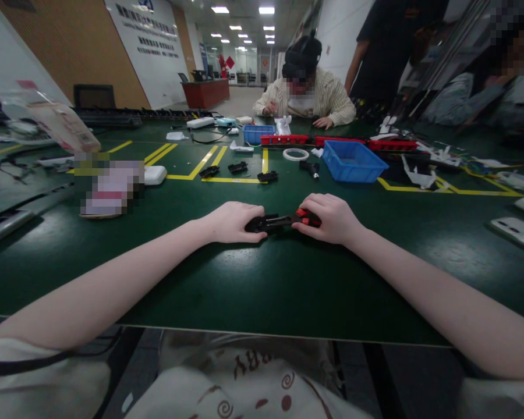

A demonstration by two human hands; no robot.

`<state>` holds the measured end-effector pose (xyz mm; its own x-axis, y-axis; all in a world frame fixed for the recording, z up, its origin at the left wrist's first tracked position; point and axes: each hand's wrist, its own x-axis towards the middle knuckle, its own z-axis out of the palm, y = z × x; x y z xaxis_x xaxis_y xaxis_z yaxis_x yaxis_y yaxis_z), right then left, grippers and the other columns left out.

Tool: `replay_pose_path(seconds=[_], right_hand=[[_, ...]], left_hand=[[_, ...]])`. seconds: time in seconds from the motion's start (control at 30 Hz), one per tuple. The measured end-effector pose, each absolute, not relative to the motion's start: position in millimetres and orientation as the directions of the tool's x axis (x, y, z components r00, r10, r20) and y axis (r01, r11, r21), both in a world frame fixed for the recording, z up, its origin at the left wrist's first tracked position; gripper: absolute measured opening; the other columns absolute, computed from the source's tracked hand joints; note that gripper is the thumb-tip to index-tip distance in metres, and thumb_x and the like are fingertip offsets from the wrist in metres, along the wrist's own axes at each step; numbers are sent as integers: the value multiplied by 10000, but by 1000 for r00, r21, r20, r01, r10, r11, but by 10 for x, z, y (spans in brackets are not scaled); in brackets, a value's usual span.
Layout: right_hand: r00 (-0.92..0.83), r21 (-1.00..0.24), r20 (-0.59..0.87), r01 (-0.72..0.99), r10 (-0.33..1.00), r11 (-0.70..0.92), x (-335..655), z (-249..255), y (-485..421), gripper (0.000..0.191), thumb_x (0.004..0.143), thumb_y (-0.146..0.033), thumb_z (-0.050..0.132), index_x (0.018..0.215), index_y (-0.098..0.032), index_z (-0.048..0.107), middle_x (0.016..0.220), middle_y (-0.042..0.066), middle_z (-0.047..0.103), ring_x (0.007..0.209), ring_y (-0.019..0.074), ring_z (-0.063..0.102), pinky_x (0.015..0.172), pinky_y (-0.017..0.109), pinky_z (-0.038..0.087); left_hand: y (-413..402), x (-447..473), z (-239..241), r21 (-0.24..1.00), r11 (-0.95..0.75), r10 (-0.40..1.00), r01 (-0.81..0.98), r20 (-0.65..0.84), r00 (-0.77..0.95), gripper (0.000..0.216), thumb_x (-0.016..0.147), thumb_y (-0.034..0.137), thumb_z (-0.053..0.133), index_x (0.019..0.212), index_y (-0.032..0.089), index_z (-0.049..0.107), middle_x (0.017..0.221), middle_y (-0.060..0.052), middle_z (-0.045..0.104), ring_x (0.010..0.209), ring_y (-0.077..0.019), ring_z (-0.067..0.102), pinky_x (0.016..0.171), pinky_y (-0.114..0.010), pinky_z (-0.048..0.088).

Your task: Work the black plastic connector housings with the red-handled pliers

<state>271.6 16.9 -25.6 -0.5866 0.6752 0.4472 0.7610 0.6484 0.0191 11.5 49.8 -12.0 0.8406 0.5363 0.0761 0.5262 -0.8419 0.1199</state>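
Observation:
My left hand (233, 222) is closed around a small black part (257, 224) just above the green table. My right hand (332, 219) grips the red and black handles of a pair of pliers (304, 216). The pliers' dark jaws point left and reach the black part; whether they bite on it I cannot tell. Beyond my hands lie similar black parts, one at the left (209, 171), one in the middle (238, 167) and one at the right (268, 176).
A blue bin (353, 162) stands beyond my right hand, beside a black tool (310, 169) and a tape roll (296, 154). Further back are a smaller blue bin (258, 134) and red strips (283, 140). A phone (111, 189) lies left. Opposite sits a person (305, 93).

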Motion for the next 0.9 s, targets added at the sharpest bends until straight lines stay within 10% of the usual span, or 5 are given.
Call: replay_pose_path(seconds=[0.9], right_hand=[[-641,42,421,721,642,692,2637,-264,116,366,853,-517,517,795,-163,591,779,73,634,653,164,546,602,293,411]], left_hand=[[533,107,-163,49,-868,496,494,98,863,411,847,580,553,919,178,509,770,-23,622,665,-179,585,547,-227,317]])
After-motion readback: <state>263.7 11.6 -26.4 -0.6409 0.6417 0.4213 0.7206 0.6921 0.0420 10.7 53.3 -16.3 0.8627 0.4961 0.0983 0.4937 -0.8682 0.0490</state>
